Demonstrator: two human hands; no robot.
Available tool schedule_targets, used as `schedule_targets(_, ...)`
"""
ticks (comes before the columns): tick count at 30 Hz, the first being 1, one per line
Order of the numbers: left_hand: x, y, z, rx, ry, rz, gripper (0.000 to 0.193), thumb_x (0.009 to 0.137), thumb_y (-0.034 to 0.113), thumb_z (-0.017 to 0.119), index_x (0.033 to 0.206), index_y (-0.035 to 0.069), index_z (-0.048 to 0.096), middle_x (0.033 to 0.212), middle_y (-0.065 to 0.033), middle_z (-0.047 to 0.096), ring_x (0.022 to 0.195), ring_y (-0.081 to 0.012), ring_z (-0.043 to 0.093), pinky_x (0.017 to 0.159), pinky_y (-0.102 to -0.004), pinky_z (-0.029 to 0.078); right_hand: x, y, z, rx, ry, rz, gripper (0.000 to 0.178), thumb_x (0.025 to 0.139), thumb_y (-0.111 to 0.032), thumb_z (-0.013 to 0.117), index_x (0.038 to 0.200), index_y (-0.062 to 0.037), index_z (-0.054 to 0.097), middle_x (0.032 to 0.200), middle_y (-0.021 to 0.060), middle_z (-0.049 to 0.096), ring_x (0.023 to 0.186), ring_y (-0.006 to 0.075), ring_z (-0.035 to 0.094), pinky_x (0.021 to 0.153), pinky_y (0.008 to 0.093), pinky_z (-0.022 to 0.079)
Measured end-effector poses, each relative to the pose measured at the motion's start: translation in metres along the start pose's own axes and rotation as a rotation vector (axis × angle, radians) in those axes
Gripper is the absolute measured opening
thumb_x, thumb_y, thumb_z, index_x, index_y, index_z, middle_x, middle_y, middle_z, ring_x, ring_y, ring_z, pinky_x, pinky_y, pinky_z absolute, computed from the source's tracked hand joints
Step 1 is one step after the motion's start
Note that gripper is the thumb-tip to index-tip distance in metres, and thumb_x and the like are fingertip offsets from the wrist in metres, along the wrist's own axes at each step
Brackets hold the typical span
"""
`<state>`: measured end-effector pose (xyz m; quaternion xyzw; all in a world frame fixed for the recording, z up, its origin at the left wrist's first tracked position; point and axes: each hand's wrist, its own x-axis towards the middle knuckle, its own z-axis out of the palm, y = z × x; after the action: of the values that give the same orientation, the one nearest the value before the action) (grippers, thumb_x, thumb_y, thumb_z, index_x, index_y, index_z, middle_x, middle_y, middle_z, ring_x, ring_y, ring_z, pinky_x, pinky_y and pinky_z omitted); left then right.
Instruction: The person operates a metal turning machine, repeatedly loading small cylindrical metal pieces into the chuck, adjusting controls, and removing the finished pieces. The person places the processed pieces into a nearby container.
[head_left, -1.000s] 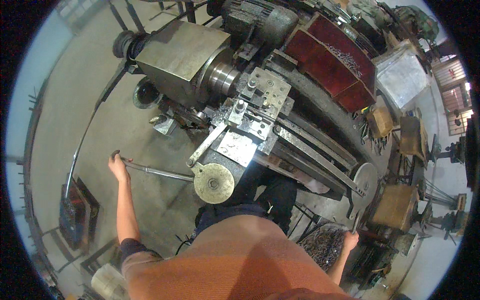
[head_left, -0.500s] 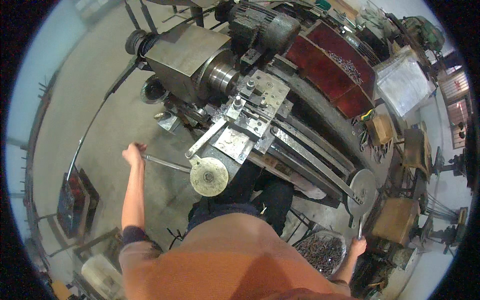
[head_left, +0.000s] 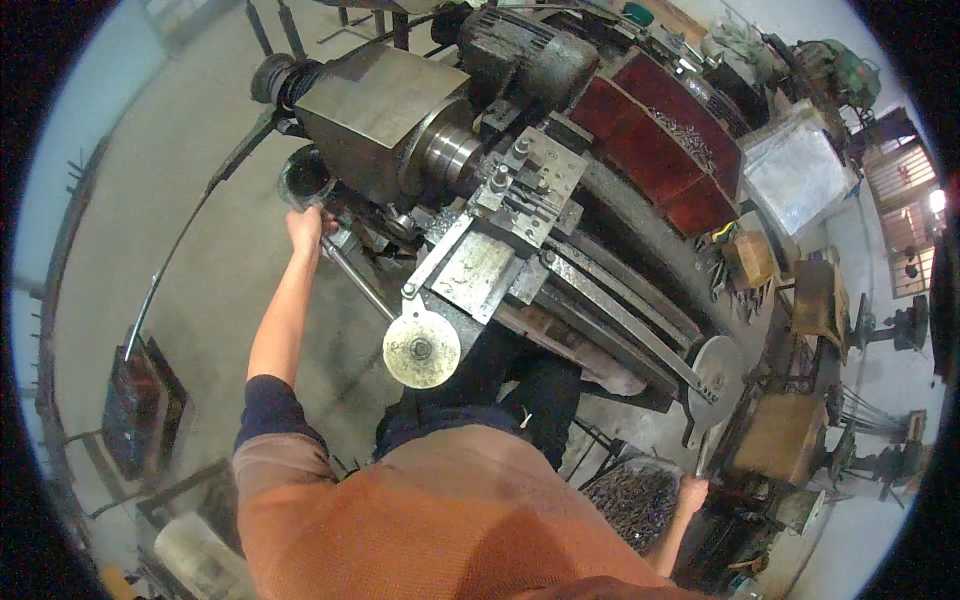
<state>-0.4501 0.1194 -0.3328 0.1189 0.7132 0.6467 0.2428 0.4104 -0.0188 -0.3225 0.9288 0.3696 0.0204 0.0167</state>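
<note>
Left lever [head_left: 361, 281] and right lever [head_left: 704, 453], both in my grip.
The left, a shiny round metal bar, slants forward and leftward from its pale, worn disc [head_left: 421, 350] to my left hand [head_left: 307, 228]. The right, also metal, looks shorter and runs from its grey disc [head_left: 722, 366] back toward me, into my right hand [head_left: 692, 491].

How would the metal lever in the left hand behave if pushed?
The lever looks like a metal rod, so probably stiff. Meeting the round disc, it would likely swing, not slide. Its smooth shine suggests some slipperiness.
</note>
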Motion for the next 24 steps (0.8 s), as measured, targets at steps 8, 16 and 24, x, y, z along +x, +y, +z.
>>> schedule_targets(8,-0.010,0.006,-0.004,0.018,0.029,0.025,0.017,0.072,0.003,0.047,0.071,-0.012,0.054,0.060,-0.0162,0.058,0.046,-0.0224,0.059,0.043,-0.0316,0.049,-0.025,-0.023,-0.022,0.073,-0.091,0.032,0.041,0.067,-0.032,0.057,0.086,0.0044,0.058,0.091,0.0284,0.059,0.090,0.0416,0.056,0.080,0.0479,0.043)
schedule_targets(16,-0.010,0.012,0.001,0.153,0.025,0.023,0.017,0.072,0.003,0.048,0.065,-0.010,0.054,0.058,-0.0142,0.058,0.046,-0.0208,0.058,0.043,-0.0303,0.049,0.106,0.019,-0.006,-0.120,0.073,-0.174,0.039,0.066,-0.034,0.059,0.083,0.0011,0.056,0.087,0.0225,0.060,0.085,0.0414,0.056,0.074,0.0480,0.045)
schedule_targets(24,-0.039,0.040,-0.018,0.101,-0.148,-0.069,0.030,0.079,0.020,0.058,0.091,-0.006,0.054,0.071,-0.0134,0.061,0.056,-0.0191,0.061,0.050,-0.0302,0.050,0.078,-0.029,-0.026,-0.120,0.312,-0.156,0.031,0.070,-0.027,0.057,0.082,0.0015,0.059,0.085,0.0201,0.062,0.078,0.0401,0.059,0.068,0.0485,0.046)
